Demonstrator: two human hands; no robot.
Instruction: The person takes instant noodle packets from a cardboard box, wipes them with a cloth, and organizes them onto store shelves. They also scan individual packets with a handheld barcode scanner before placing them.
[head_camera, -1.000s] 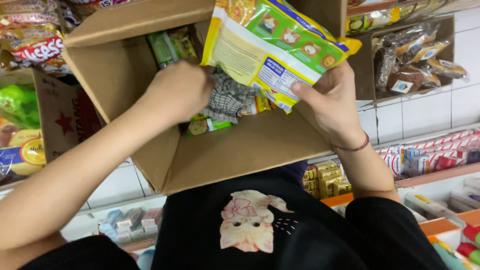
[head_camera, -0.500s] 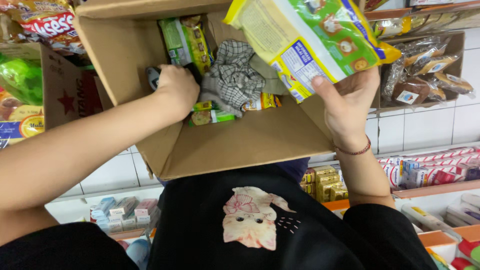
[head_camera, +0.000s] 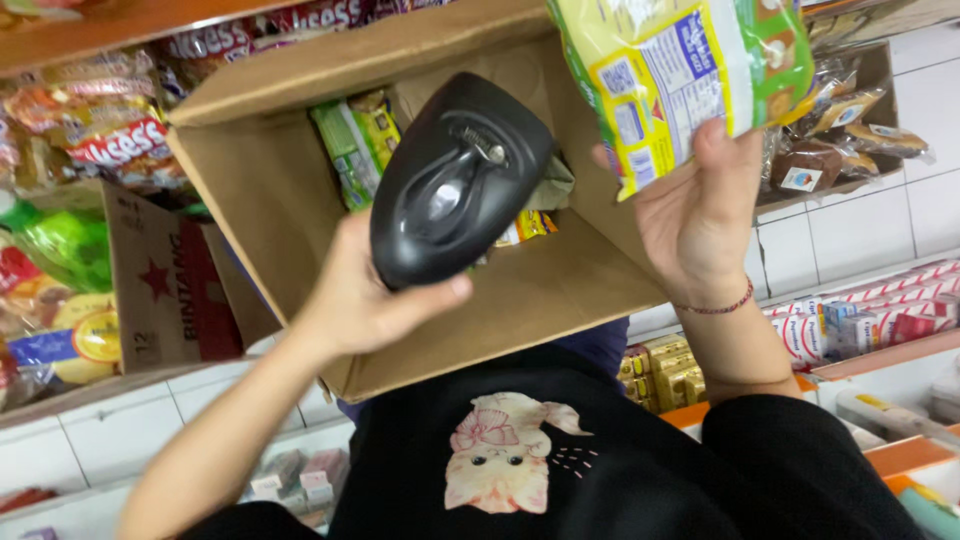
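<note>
The yellow-green plastic snack packet runs off the top edge, and my black handheld scanner hides part of the open brown cardboard box. My left hand grips the scanner; my right hand clasps the packet's lower edge above the box.

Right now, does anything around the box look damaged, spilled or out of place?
Nothing stands out. The left hand holds a black scanner over the open cardboard box, the right hand holds a snack bag, and packets inside look intact.
</note>
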